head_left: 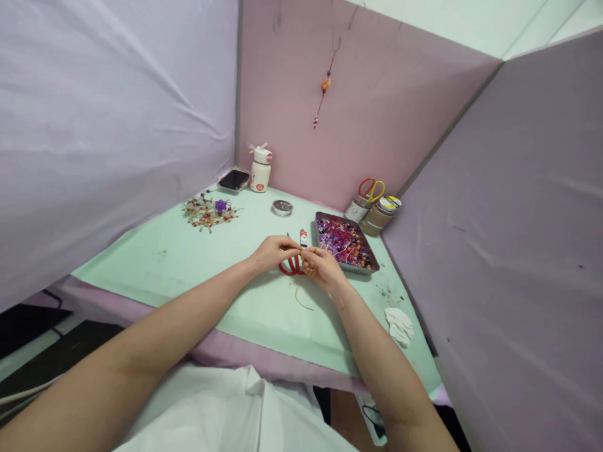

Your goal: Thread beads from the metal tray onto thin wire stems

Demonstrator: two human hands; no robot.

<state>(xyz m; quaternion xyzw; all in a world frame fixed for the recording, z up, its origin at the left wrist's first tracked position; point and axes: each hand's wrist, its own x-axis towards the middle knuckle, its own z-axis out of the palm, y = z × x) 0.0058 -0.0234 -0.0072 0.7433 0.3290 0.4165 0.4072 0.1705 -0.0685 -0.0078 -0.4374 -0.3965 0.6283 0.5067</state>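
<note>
My left hand (279,251) and my right hand (323,267) meet over the middle of the table, fingertips pinched together. Between them is a thin yellow-brown cord (304,306), whose loose tail curves down below my right hand. Whatever sits right at the fingertips is too small to make out. Red-handled scissors (288,269) lie under my hands, partly covered by them. Just beyond the fingertips lies a red and white lighter (304,237). A metal tray (372,269) of purple, red and dark beads stands to the right of my right hand.
A pile of beaded strands (207,213) lies at left, near a phone (234,180) and a white bottle (260,169). A round clear case (282,208), a can with scissors (358,208), a jar (378,218) and crumpled white cloth (399,326) surround the work area. A beaded string (325,85) hangs behind.
</note>
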